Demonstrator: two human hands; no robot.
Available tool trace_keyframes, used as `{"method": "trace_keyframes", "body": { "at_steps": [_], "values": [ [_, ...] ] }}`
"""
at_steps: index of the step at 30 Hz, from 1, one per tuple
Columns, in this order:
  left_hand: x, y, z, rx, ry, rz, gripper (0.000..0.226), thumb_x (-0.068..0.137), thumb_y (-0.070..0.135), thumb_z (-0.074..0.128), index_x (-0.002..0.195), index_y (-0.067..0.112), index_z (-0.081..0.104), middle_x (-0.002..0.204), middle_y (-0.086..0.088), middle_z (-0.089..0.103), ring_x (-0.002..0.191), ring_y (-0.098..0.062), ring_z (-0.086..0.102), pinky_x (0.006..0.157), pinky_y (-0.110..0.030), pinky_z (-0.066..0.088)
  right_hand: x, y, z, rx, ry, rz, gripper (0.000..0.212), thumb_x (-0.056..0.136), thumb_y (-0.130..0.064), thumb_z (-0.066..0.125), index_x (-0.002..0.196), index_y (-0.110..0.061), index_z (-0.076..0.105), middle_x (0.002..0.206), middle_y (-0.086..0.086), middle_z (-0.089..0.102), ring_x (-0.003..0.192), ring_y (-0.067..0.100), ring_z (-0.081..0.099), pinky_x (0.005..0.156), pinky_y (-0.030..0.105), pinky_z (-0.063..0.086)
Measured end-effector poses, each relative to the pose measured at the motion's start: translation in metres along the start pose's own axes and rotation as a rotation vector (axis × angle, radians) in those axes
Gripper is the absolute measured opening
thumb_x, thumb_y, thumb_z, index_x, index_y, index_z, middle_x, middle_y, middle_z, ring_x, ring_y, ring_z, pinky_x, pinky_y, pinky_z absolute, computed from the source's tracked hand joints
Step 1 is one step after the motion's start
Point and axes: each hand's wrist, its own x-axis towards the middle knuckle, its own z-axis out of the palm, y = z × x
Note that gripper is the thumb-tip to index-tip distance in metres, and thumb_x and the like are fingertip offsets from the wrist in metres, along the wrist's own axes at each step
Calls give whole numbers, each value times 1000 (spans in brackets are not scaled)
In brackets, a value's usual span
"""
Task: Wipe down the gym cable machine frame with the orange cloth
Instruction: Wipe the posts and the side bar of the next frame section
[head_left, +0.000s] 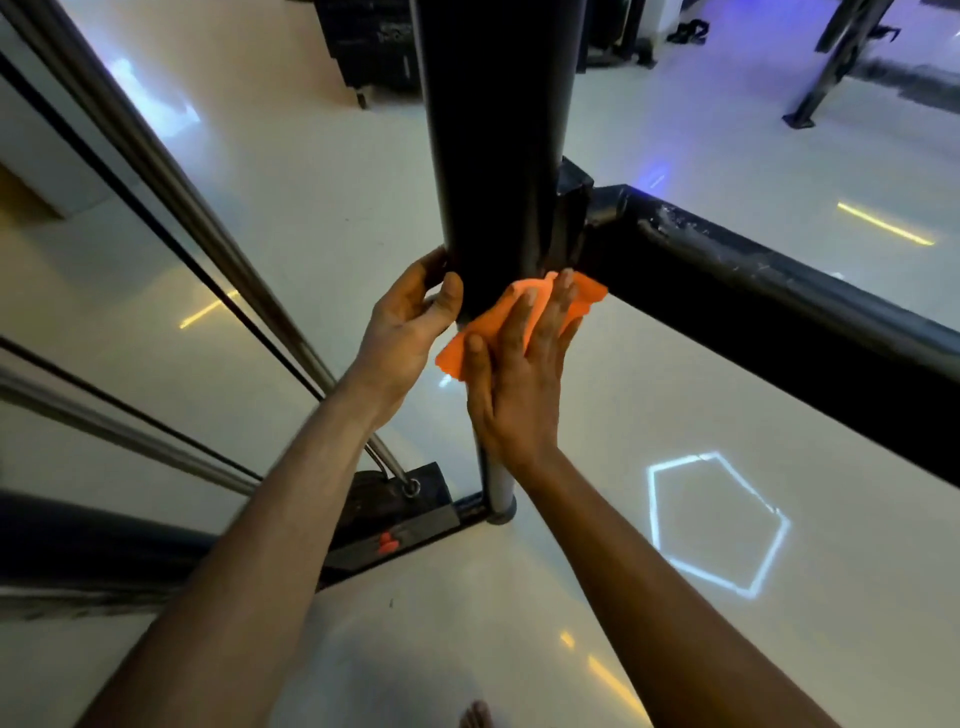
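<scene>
Head view, looking down: two bare forearms are seen reaching up toward a black upright post of the gym cable machine frame. The right hand is laid flat, fingers straight and close together, and an orange cloth is pressed by them against the post just beside the joint where a black crossbar branches off to the right. The left hand is curled round the post's left side, the thumb in front and the other fingers hidden behind it. Two steel guide rods and thin black cables are seen slanting down on the left to a black base plate. A glossy white floor lies below, with a hexagonal light reflection and yellow streaks on it. Other dark gym equipment is visible at the far edge, details unclear.
</scene>
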Motion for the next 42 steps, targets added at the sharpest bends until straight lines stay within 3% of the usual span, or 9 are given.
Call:
{"method": "trace_keyframes", "body": {
  "at_steps": [3,7,10,15,20,26,32,35,42],
  "values": [
    [4,-16,2,4,-18,19,45,113,39,47,157,28,49,146,16,65,132,-3,63,100,-24,58,4,7,11,-1,64,-24,100,112,-30,59,168,-40,-24,176,-1,-32,166,43,-11,129,74,11],
    [4,-39,7,-44,1,61,44,113,35,48,155,24,50,145,12,66,131,-3,64,97,-21,57,-71,60,39,-83,-70,-33,109,109,-29,68,168,-41,-22,179,7,-27,166,47,-6,124,77,24],
    [5,-64,12,-13,-4,62,44,111,39,49,154,25,52,142,14,67,129,-2,65,93,-19,57,-92,78,49,-54,-110,-10,101,112,-36,61,168,-43,-23,179,6,-27,168,41,-6,127,75,20],
    [4,-99,24,-36,-28,99,55,103,59,46,149,31,54,143,10,68,133,-14,64,110,-39,54,-63,72,53,50,60,-97,76,116,-38,46,173,-21,-2,179,6,-22,168,39,-7,132,68,14],
    [1,-146,33,-53,-46,105,53,103,61,47,142,29,62,134,10,73,127,-15,67,120,-53,45,-138,127,88,27,-13,-86,88,115,-36,55,171,-42,-12,180,5,-22,169,34,-3,125,70,32],
    [8,-174,40,-160,-18,234,41,111,53,46,132,27,69,131,1,75,127,-22,67,115,-49,48,-112,124,95,95,104,-172,78,116,-39,49,174,-28,-2,181,-2,-22,169,28,-5,131,64,26],
    [1,-209,46,-166,-15,323,40,110,44,54,144,24,64,124,7,76,116,-12,70,98,-32,52,-187,178,133,-5,51,-201,77,116,-43,49,174,-36,-1,181,-1,-22,169,29,-9,125,66,36],
    [-7,-229,48,-141,-48,333,41,109,45,55,148,32,60,134,8,73,128,-17,65,106,-36,51,-208,195,140,-11,16,-177,78,116,-46,48,173,-42,-6,180,-5,-24,169,30,-7,122,66,40],
    [-10,-242,44,-129,-62,323,47,110,46,50,156,34,52,142,7,69,135,-20,62,116,-46,48,-152,148,120,15,146,-227,76,117,-44,44,174,-33,-5,182,-1,-17,169,28,-5,131,62,27]
  ]
}}
